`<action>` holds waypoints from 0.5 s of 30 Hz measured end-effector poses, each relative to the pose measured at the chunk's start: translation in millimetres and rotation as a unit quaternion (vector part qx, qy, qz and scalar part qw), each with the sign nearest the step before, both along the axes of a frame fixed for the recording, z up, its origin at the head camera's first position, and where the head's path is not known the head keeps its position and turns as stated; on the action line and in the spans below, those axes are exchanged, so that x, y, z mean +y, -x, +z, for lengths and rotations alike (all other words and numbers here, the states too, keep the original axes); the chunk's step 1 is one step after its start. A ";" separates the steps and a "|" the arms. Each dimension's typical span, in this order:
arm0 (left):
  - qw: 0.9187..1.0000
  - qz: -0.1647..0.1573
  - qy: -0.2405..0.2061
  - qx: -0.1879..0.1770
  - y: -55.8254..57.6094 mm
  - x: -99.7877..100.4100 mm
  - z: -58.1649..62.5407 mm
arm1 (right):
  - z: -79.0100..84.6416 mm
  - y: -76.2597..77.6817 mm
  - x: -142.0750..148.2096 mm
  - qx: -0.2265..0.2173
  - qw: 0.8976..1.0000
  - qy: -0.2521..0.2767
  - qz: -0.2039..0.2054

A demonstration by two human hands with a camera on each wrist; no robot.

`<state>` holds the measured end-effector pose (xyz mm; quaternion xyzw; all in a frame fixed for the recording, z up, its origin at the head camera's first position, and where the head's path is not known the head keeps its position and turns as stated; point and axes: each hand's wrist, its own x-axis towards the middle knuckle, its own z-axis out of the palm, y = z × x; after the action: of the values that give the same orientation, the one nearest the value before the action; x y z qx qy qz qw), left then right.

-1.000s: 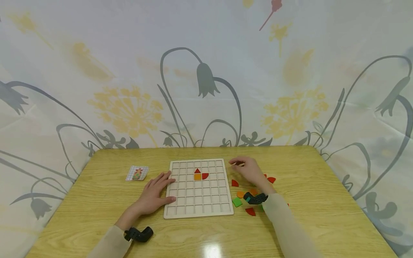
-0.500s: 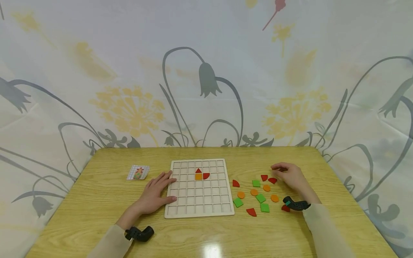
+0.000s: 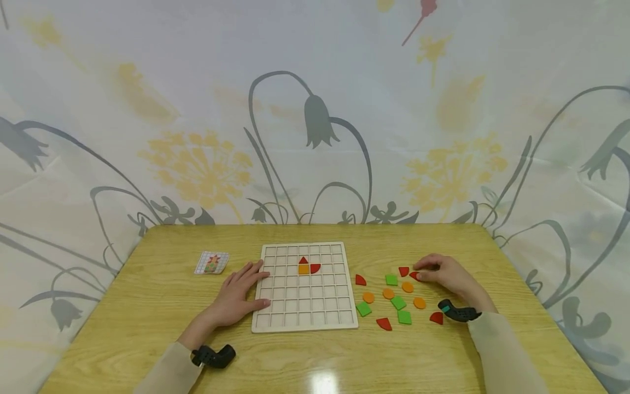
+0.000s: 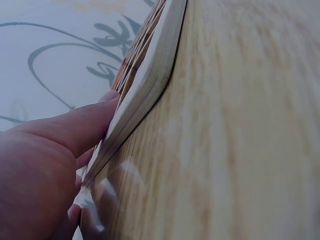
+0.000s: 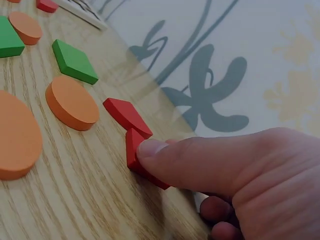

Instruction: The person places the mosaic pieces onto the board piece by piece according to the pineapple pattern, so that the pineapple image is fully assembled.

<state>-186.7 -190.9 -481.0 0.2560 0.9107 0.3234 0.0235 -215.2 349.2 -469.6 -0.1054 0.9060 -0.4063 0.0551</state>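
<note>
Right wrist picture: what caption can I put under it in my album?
A right hand with its thumb on a red piece, near orange circles and green squares on a table.

Your wood-grain table [image 3: 275, 361], glare shining on its near part, carries the gridded board [image 3: 305, 330] flat in the middle, a picture card [image 3: 211, 263] to your left, and, scattered to your right, 4 green squares [image 3: 404, 317], 4 orange discs [image 3: 419, 302], 4 free-lying red quarter-circles [image 3: 384, 324]!
</note>
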 end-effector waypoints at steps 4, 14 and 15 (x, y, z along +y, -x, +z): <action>1.000 0.001 -0.002 -0.004 -1.2 -0.1 0.1 | -0.1 1.6 -2.2 0.010 1.000 -0.020 0.006; 1.000 -0.002 -0.003 -0.003 -0.2 0.1 0.5 | 1.8 -0.7 -2.7 0.003 1.000 -0.007 0.007; 1.000 -0.002 -0.003 -0.002 0.0 0.2 0.5 | 1.8 -0.6 -2.0 0.002 1.000 -0.006 0.010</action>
<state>-186.8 -190.7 -480.6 0.2570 0.9093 0.3263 0.0256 -214.6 347.2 -467.9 -0.1148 0.9072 -0.4004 0.0582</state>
